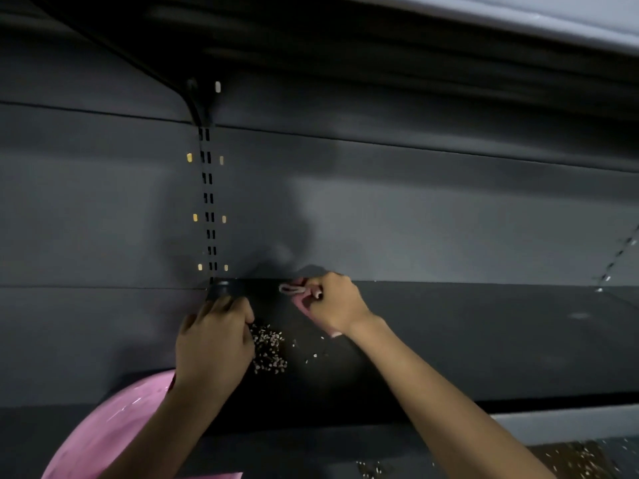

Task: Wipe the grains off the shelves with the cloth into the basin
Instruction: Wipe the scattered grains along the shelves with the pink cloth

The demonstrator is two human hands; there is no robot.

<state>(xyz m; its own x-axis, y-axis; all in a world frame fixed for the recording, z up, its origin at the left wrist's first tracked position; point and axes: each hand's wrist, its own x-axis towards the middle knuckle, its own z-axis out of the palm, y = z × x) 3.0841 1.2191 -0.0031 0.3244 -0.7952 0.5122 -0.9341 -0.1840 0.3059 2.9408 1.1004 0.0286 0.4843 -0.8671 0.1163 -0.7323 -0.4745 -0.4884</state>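
Observation:
A pile of pale and brown grains (pixel 269 354) lies on the dark shelf (pixel 466 340) near its left end, with a few loose grains to the right. My right hand (pixel 337 304) grips a bunched pink cloth (pixel 300 296) at the back of the shelf, up and to the right of the pile. My left hand (pixel 214 337) rests on the shelf's left end, touching the pile's left side, fingers bent and fingertips hidden. The pink basin (pixel 114 426) sits below the shelf at lower left, under my left forearm.
A slotted upright (pixel 208 198) runs up the grey back panel above the shelf's left end. Another shelf hangs overhead. More grains (pixel 581 458) lie scattered on the lower shelf at bottom right.

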